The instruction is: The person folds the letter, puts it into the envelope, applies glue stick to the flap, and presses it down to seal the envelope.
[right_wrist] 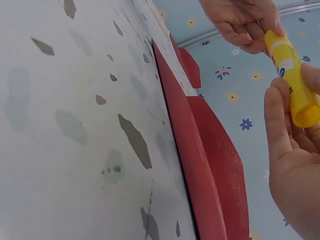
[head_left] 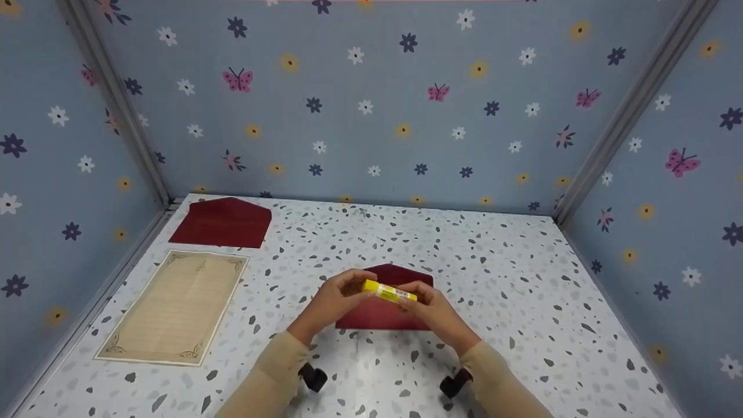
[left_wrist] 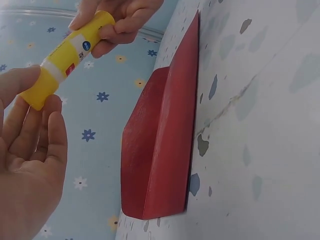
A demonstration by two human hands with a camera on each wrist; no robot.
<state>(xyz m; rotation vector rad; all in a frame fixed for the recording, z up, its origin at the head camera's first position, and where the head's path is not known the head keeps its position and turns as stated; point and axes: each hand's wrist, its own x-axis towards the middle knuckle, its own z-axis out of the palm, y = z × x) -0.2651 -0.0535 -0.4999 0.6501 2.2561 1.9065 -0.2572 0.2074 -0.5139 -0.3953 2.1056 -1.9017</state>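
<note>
A yellow glue stick is held level between both hands, above a red envelope that lies on the table with its flap raised. My left hand pinches one end of it between thumb and fingers. At the other end, my right hand pinches the stick in the same way. In the left wrist view the glue stick shows a white label band, and its capped end sits in the left fingers. The right wrist view shows the hollow bottom rim of the glue stick by the right hand.
At the back left of the speckled table lies a second red envelope. In front of it is a beige sheet of lined paper with ornate corners. Flower-patterned panels enclose the table at the back and both sides.
</note>
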